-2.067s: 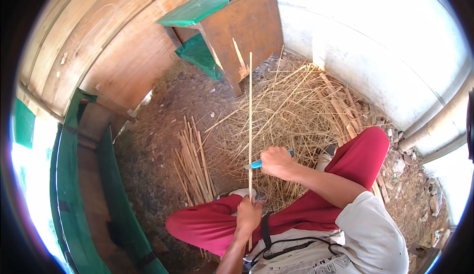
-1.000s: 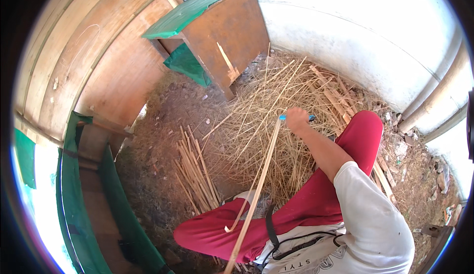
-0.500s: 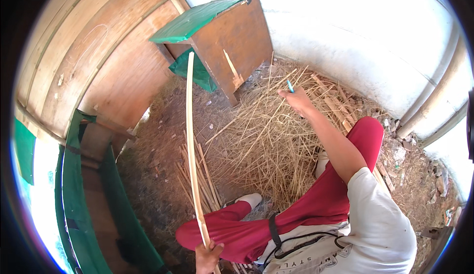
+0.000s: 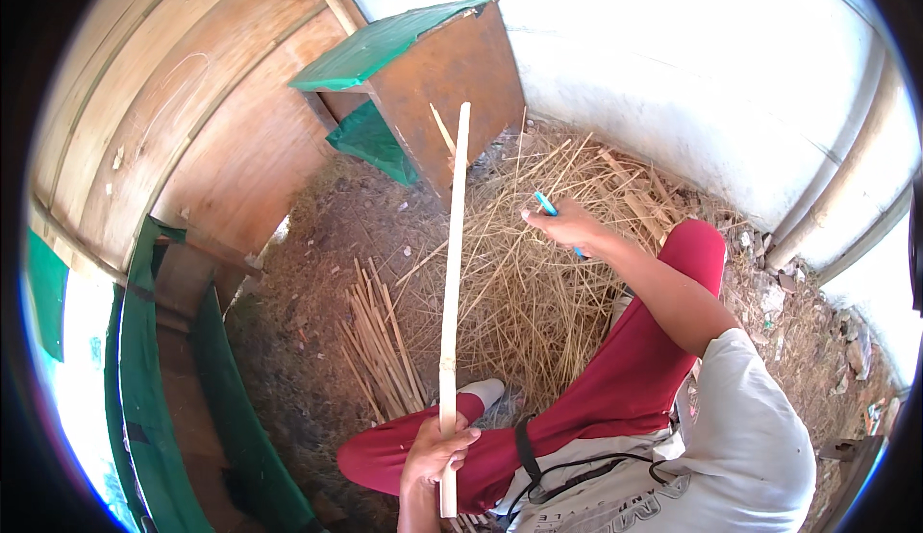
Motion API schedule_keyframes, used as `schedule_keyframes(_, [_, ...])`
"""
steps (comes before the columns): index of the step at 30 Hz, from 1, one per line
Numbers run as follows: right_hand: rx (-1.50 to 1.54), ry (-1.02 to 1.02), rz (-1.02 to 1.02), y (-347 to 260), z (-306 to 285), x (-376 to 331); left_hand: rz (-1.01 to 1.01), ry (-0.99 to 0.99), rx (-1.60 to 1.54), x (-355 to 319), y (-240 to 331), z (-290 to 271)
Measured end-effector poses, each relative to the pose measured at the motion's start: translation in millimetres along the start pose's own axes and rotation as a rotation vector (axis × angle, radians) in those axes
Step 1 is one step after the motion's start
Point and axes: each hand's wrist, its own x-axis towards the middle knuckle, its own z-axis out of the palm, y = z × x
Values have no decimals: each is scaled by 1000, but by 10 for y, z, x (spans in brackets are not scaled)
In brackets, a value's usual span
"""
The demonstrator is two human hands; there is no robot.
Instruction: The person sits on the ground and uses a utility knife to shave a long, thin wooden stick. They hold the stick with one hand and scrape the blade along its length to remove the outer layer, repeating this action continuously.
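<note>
My left hand [image 4: 440, 451] is closed round the lower part of a long pale bamboo strip [image 4: 454, 264], near its bottom end. The strip stands almost upright in the view, and its far tip reaches in front of a brown wooden cabinet [image 4: 447, 76]. Over the straw heap, my right hand [image 4: 567, 223] is closed on a slim blue tool [image 4: 546, 203]. Bits of blue show on both sides of the fist; the fingers hide the rest, so I cannot tell its kind. The two hands are well apart.
Loose straw-like shavings [image 4: 519, 312] are heaped before my crossed legs. A bundle of thin split sticks [image 4: 380, 341] lies left of the heap. Split wood pieces [image 4: 635, 197] lie behind it. Green-covered boards [image 4: 231, 398] stand at the left, and a white wall [image 4: 663, 81] rises behind.
My left hand has moved right and forward, bringing the bamboo strip rightward, so its lower end now shows. My right hand has shifted slightly left and nearer with the blue tool.
</note>
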Motion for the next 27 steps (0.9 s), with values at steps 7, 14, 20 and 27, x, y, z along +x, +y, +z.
schedule_keyframes(7, [202, 13, -60, 96, 225, 179, -18, -88, -34, 80, 39, 116])
schedule_keyframes(14, [230, 2, -14, 100, 251, 256, -51, -90, 2, 154, 15, 223])
schedule_keyframes(20, [330, -31, 3, 98, 240, 224, -97, -150, 59, 195, 15, 253])
schedule_keyframes(27, [325, 25, -19, 143, 293, 260, -40, -60, 280, 244, -78, 153])
